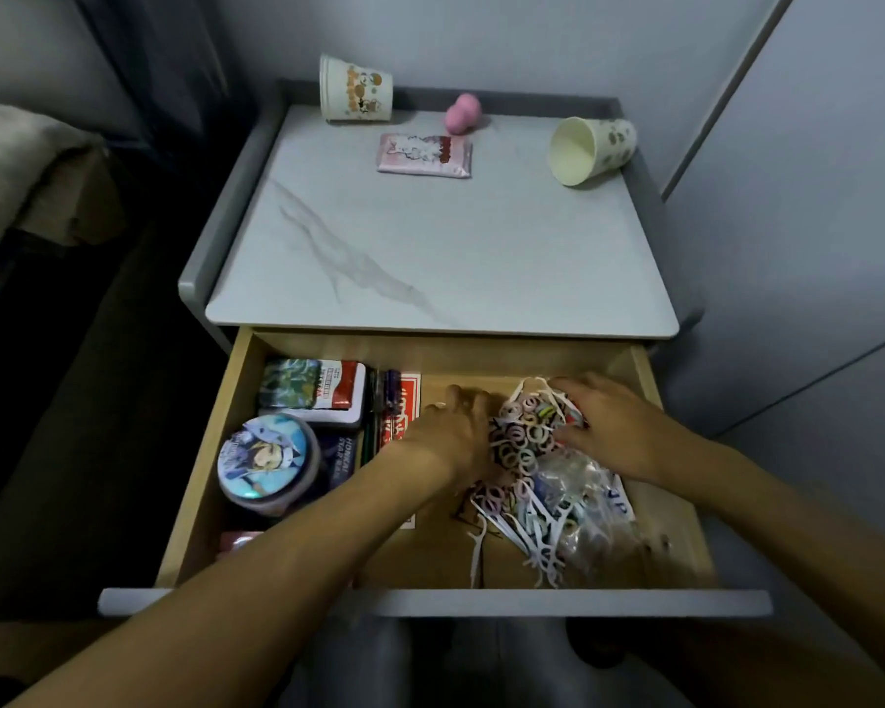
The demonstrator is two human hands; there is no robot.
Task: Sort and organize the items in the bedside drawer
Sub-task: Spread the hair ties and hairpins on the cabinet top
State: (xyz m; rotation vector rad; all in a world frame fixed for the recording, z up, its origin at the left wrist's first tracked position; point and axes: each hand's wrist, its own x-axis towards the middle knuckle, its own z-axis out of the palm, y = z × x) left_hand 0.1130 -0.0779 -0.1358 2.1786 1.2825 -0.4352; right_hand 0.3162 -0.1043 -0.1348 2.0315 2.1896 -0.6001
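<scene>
In the head view, the pile (524,442) of floss picks and small rings is seen at the right of the open drawer (430,602), partly over a clear bag (578,482). It is cupped from both sides: the left hand (453,431) is curled against its left edge, the right hand (604,416) over its far edge. The pile would best be squeezed together and lifted low, since loose picks trailing toward the front could be shed. At the left, a round tin (264,459), flat tins (313,393) and pens (379,401) are packed close, so little room is left there. Tipped cups (356,89) and a packet (425,154) lie on the nightstand above.
</scene>
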